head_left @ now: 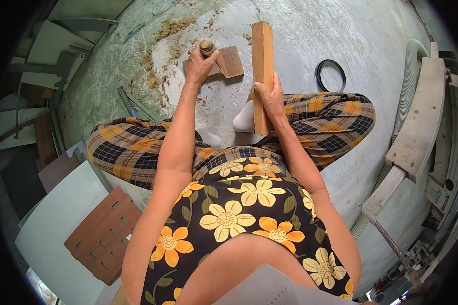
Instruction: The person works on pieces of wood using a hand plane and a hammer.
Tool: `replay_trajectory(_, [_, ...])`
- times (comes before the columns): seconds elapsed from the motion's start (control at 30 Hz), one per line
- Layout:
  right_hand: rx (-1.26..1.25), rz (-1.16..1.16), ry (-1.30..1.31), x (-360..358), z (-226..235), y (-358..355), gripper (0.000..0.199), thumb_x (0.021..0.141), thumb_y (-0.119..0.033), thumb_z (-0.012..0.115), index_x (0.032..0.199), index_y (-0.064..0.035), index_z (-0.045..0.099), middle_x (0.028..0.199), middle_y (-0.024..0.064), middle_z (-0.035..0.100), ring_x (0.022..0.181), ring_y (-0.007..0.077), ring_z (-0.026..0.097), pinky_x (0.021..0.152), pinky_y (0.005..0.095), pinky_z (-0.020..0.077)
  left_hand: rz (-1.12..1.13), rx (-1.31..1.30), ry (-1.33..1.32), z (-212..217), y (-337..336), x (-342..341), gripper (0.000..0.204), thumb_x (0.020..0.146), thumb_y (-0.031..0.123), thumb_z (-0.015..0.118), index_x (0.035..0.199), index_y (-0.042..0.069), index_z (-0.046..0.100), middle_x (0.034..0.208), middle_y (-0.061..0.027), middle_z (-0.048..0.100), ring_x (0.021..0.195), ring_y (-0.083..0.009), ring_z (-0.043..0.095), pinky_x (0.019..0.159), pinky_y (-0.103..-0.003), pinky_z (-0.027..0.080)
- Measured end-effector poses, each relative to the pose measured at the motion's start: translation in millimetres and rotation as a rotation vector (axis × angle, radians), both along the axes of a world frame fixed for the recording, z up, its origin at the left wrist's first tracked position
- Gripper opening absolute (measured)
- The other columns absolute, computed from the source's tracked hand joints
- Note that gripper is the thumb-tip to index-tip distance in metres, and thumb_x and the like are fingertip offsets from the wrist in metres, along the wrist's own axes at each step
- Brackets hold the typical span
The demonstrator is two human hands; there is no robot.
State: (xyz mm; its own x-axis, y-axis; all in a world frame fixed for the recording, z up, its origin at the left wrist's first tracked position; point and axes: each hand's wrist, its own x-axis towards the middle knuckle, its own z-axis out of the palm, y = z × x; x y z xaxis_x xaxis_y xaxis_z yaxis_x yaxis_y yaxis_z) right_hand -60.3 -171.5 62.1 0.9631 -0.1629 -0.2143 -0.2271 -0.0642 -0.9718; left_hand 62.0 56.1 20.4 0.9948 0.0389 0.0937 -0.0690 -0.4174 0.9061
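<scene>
My left hand (200, 66) is wrapped round an upright tool with a round, worn brown top (207, 48). Its lower end is hidden by the hand. Under and beside it lie a dark brown wooden block (230, 62) and another wooden piece (215, 71) partly covered by my left hand. My right hand (271, 100) grips a long squared wooden bar (262, 53) near its lower part, thumb across the top face. The bar points away from me, its near end close to my right foot in a white sock (244, 117).
Wood shavings (175, 29) are scattered on the floor left of the blocks. A black ring (330, 75) lies beyond my right knee. Metal tools (127, 101) lie near my left knee. At right are a ribbed hose (411, 84) and grey machine arm (422, 112); at left, a slotted brown board (104, 235).
</scene>
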Motion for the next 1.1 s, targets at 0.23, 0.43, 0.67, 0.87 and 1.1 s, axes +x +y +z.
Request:
replay_trajectory(0.23, [0.024, 0.004, 0.01, -1, 2, 0, 0.062, 0.084, -0.029, 0.069, 0.134, 0.0006, 0.045, 0.108, 0.0146, 0.063, 0.094, 0.0212, 0.063, 0.085, 0.0358, 0.0518, -0.017, 0.008, -0.015, -3, -2, -2, 0.03, 0.084, 0.023, 0.074, 0.105, 0.004, 0.063, 0.094, -0.0122, 0.072, 0.089, -0.0249, 0.07, 0.081, -0.037, 0.055])
replay_trajectory(0.43, [-0.037, 0.0, 0.0, -2, 4, 1, 0.063, 0.084, -0.029, 0.069, 0.134, 0.0011, 0.045, 0.11, 0.0152, 0.063, 0.095, 0.0212, 0.063, 0.085, 0.0356, 0.0519, 0.0, 0.058, -0.014, 6, -6, -5, 0.031, 0.084, 0.023, 0.074, 0.106, 0.004, 0.062, 0.093, -0.0126, 0.071, 0.087, -0.0259, 0.07, 0.081, -0.037, 0.055])
replay_trajectory(0.67, [-0.01, 0.017, 0.022, -3, -2, 1, 0.067, 0.084, -0.03, 0.069, 0.137, 0.0016, 0.043, 0.112, 0.016, 0.063, 0.097, 0.0222, 0.063, 0.086, 0.0359, 0.0521, 0.004, 0.08, 0.043, 16, -8, -8, 0.025, 0.087, 0.018, 0.073, 0.107, 0.007, 0.064, 0.099, -0.0034, 0.071, 0.093, -0.0145, 0.067, 0.086, -0.031, 0.053])
replay_trajectory(0.87, [-0.05, 0.021, 0.007, -4, -5, 1, 0.068, 0.084, -0.03, 0.069, 0.138, 0.0013, 0.043, 0.113, 0.0169, 0.063, 0.098, 0.0233, 0.064, 0.088, 0.0368, 0.0519, -0.004, 0.113, 0.084, 19, -9, -7, 0.029, 0.087, 0.023, 0.074, 0.11, 0.008, 0.064, 0.099, -0.0048, 0.072, 0.093, -0.016, 0.068, 0.086, -0.032, 0.053])
replay_trajectory(1.1, [-0.075, 0.049, -0.012, -6, 1, 4, 0.067, 0.084, -0.029, 0.069, 0.138, 0.001, 0.042, 0.115, 0.0176, 0.063, 0.1, 0.0243, 0.064, 0.089, 0.0374, 0.0517, 0.016, 0.142, 0.051, 19, -12, -5, 0.041, 0.087, 0.031, 0.076, 0.117, 0.008, 0.062, 0.104, -0.0076, 0.073, 0.096, -0.0208, 0.069, 0.086, -0.036, 0.053])
